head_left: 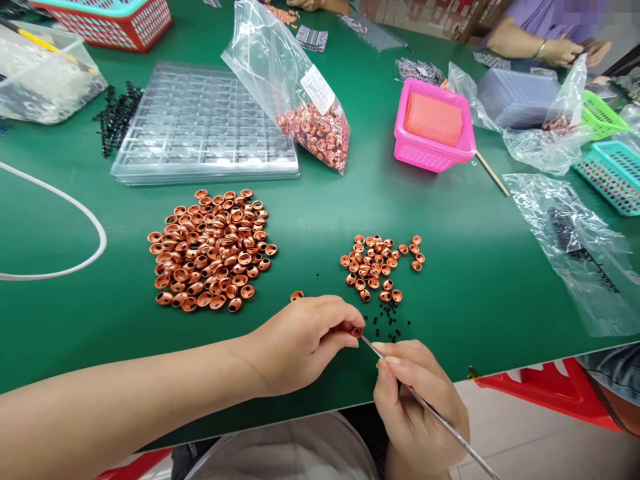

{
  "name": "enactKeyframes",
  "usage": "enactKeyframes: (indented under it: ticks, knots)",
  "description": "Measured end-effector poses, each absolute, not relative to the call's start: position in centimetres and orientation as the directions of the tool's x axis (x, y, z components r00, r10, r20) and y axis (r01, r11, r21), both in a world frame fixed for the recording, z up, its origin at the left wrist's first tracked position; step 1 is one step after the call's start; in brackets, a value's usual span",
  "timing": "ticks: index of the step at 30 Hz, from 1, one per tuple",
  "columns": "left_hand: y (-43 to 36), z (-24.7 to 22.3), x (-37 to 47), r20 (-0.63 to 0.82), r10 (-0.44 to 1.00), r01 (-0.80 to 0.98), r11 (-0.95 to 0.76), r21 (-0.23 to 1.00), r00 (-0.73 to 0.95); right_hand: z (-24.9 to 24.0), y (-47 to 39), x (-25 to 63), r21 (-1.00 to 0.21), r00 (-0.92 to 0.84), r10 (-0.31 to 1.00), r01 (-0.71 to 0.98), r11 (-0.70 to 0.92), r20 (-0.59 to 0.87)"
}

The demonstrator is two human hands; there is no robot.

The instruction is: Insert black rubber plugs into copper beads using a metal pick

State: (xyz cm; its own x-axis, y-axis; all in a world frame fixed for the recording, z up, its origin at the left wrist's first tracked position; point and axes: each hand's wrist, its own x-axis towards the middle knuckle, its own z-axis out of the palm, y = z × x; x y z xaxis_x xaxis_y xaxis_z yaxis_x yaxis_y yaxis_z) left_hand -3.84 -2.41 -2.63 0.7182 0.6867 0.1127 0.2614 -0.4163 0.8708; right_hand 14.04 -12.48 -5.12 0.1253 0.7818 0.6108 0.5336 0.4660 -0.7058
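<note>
Right hand (424, 412), copper cup (357, 331) in left hand (306, 341)

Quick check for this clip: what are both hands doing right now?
Left hand: closed, pinching a small copper-colored part.
Right hand: closed around a thin metal rod, its tip at that part.

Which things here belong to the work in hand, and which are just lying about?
Seemingly in the work:
copper cup, in the left hand
metal rod, in the right hand
black dots
small pile
large pile

Seemingly just lying about:
clear trays
pink basket
white cable
wooden stick
</note>
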Motion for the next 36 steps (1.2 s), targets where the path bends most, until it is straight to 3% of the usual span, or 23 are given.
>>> enactKeyframes:
  ticks: [36]
  knots:
    - [-2.22, -2.34, -3.89, 0.089, 0.674, 0.254, -0.393, 0.884, 0.733, -5.26, -12.46, 13.96, -0.709, 0.143, 0.787, 0.552, 0.44, 0.6]
